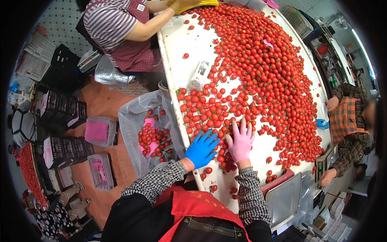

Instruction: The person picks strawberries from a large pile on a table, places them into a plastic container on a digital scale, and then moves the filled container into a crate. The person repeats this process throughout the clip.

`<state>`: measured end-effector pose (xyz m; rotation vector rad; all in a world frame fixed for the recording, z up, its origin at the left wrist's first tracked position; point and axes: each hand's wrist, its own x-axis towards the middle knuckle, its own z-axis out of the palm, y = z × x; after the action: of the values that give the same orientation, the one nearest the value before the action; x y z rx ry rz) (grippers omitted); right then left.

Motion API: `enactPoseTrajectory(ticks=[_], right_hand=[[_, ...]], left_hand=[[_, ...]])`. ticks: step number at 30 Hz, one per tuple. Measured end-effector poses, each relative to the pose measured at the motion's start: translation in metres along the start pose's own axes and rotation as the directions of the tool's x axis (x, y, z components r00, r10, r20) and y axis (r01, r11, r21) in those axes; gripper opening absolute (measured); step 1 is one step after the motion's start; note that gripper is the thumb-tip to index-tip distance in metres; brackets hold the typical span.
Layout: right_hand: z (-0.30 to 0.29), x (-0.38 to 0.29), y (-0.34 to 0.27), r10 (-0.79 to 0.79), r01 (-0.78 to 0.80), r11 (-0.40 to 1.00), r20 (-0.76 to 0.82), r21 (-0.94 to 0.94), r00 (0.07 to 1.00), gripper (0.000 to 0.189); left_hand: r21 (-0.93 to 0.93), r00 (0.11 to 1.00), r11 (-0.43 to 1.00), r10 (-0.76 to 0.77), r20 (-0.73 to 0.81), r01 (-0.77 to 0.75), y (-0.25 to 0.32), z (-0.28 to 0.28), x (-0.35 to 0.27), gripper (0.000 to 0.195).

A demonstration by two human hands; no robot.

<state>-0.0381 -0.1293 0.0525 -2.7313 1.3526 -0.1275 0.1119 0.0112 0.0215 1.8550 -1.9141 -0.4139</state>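
My left hand (pixel 202 149), in a blue glove, lies palm down at the near left edge of a white table (pixel 178 42). Its fingers are spread over small red cherry tomatoes (pixel 208 115). To its right is my right hand (pixel 242 140), in a pink glove with pale fingertips, also spread out among the tomatoes. Several tomatoes (pixel 221 152) show between the two hands; whatever lies under the palms is hidden. Neither hand is closed around anything. Beyond them, a large heap of cherry tomatoes (pixel 269 57) covers much of the table.
Left of the table stands a plastic-lined bin (pixel 128 121) holding tomatoes and pink pieces. A clear plastic box (pixel 200 74) sits on the table. Right of me is a metal tray (pixel 284 196). Co-workers stand at the upper left (pixel 121 33) and right (pixel 347 118). Black crates (pixel 71 148) line the floor.
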Motion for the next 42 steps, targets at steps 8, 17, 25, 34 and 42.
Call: enactPoseTrajectory(ticks=[8, 17, 25, 34, 42], right_hand=[[0.002, -0.08, -0.002, -0.024, 0.022, 0.994, 0.015, 0.105, 1.0, 0.066], [0.0, -0.071, -0.044, -0.27, 0.237, 0.941, 0.113, 0.242, 0.956, 0.061], [0.011, -0.011, -0.02, -0.091, 0.091, 0.99, -0.003, 0.112, 0.996, 0.063], [-0.001, 0.05, -0.035, -0.171, 0.232, 0.956, -0.299, 0.182, 0.939, 0.03], [0.047, 0.073, 0.003, -0.18, 0.185, 0.982, -0.139, 0.022, 0.974, 0.032]], left_hand=[[0.127, 0.985, 0.983, -0.119, -0.122, 0.135, -0.017, -0.031, 0.044, 0.068], [0.282, 0.989, 0.953, -0.134, 0.066, 0.111, -0.047, -0.027, 0.062, 0.072], [0.235, 0.987, 0.965, -0.142, 0.077, 0.12, -0.024, -0.032, 0.007, 0.073], [0.156, 0.992, 0.979, -0.126, -0.028, 0.129, -0.016, 0.009, -0.024, 0.081], [0.098, 0.945, 0.995, 0.023, -0.326, 0.01, -0.013, 0.064, -0.063, 0.102]])
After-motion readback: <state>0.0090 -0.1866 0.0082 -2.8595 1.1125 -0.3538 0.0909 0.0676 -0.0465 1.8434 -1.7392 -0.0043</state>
